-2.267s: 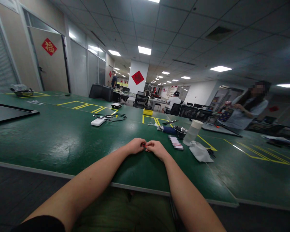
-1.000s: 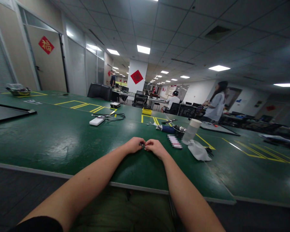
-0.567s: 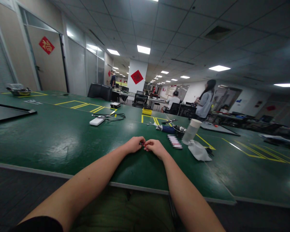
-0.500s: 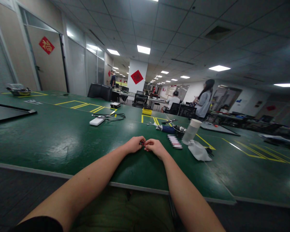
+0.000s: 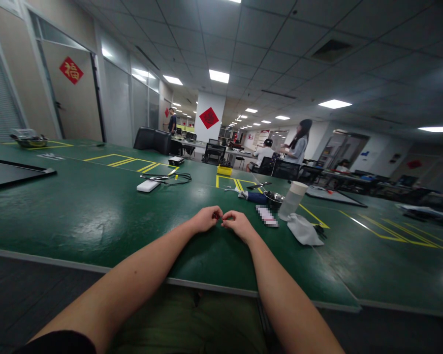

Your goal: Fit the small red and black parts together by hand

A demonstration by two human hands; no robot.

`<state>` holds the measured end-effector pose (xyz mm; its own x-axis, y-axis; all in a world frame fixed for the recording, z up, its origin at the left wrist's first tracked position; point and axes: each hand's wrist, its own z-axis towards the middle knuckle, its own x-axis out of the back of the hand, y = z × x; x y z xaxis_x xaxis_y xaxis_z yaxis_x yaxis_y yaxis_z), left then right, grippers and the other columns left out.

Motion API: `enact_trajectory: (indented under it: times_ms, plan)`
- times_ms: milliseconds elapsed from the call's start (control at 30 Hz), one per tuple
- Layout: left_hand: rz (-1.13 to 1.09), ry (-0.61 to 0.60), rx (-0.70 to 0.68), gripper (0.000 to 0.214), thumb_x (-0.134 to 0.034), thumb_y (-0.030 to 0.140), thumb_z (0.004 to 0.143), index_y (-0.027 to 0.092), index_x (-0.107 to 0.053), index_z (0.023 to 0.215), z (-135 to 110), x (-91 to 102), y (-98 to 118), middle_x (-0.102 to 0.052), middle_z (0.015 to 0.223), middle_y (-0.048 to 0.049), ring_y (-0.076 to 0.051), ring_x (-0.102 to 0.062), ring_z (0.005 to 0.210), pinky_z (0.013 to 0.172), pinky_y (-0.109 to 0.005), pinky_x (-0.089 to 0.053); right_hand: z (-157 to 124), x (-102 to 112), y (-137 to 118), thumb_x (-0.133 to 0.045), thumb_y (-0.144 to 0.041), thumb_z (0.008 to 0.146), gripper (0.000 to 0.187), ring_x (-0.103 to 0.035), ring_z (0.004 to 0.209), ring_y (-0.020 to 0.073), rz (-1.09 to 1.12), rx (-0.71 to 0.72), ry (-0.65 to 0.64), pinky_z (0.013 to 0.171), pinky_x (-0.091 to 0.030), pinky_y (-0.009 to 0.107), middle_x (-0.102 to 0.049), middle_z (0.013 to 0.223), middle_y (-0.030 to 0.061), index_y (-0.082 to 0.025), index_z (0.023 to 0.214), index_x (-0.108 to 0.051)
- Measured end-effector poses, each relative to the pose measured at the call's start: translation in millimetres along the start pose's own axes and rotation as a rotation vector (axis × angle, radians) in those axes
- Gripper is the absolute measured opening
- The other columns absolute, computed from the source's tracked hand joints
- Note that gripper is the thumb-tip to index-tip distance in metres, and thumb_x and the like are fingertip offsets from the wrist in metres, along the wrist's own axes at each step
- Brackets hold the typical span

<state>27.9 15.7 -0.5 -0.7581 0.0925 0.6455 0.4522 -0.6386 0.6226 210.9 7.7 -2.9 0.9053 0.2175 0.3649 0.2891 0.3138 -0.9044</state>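
Note:
My left hand (image 5: 205,219) is closed just above the green table (image 5: 125,221), its fingers curled round a small red thing (image 5: 216,215) with dark bits; its kind is too small to tell. Close by on the right, my right hand (image 5: 237,225) has its thumb and finger pinched together, and what they grip, if anything, does not show. The fingertips of both hands almost meet. To the right of the hands lies a phone with a blurred screen (image 5: 267,216).
A frosted bottle (image 5: 292,200), a white pouch (image 5: 304,230), a metal bowl (image 5: 274,198) and a blue rolled item (image 5: 256,197) stand at the right. A white power bank (image 5: 147,185) with black cables (image 5: 177,178) lies ahead left. People are in the background.
My fingertips have drawn slightly apart, and less red shows between them; the red thing now sits at the left fingers. A person in the background has moved left.

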Motion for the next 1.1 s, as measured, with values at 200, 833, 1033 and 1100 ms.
enact_trajectory:
  times_ms: [200, 833, 1033, 1100]
  plan:
    - [-0.020, 0.023, 0.029, 0.032, -0.049, 0.001, 0.065, 0.016, -0.060, 0.092, 0.7, -1.4, -0.8, -0.065, 0.079, -0.0008, -0.013, -0.059, 0.072, 0.067, -0.022, -0.046, -0.5, 0.5, -4.3, -0.062, -0.018, 0.059, 0.024, -0.059, 0.060, 0.0135, -0.080, 0.036, 0.036, 0.060, -0.045, 0.025, -0.065, 0.068, -0.0006, -0.015, 0.083, -0.063]
    - [0.011, 0.129, 0.024, 0.016, -0.056, 0.014, 0.067, 0.016, -0.063, 0.081, -0.1, 3.3, 5.1, -0.060, 0.065, 0.0016, -0.011, -0.053, 0.059, 0.056, -0.020, -0.039, -2.5, -5.3, -5.8, -0.066, -0.016, 0.061, 0.018, -0.068, 0.075, 0.0201, 0.216, -0.062, 0.047, 0.067, -0.053, 0.030, -0.067, 0.070, 0.0018, -0.016, 0.077, -0.059]
    - [-0.088, 0.115, 0.083, 0.015, -0.058, 0.013, 0.065, 0.015, -0.061, 0.080, 1.7, 1.9, 3.8, -0.063, 0.066, 0.0007, -0.012, -0.057, 0.060, 0.057, -0.020, -0.042, -1.9, -1.3, -6.0, -0.065, -0.020, 0.063, 0.019, -0.065, 0.066, 0.0180, 0.071, 0.013, 0.096, 0.062, -0.050, 0.029, -0.067, 0.067, 0.0026, -0.015, 0.081, -0.063]
    - [-0.141, 0.106, 0.081, 0.015, -0.059, 0.012, 0.065, 0.014, -0.061, 0.080, 2.4, 1.0, 2.2, -0.064, 0.067, 0.0003, -0.012, -0.059, 0.062, 0.059, -0.021, -0.044, -0.8, 0.4, -5.7, -0.065, -0.022, 0.062, 0.019, -0.064, 0.065, 0.0170, 0.015, 0.067, 0.117, 0.063, -0.049, 0.029, -0.067, 0.068, 0.0025, -0.015, 0.080, -0.064]
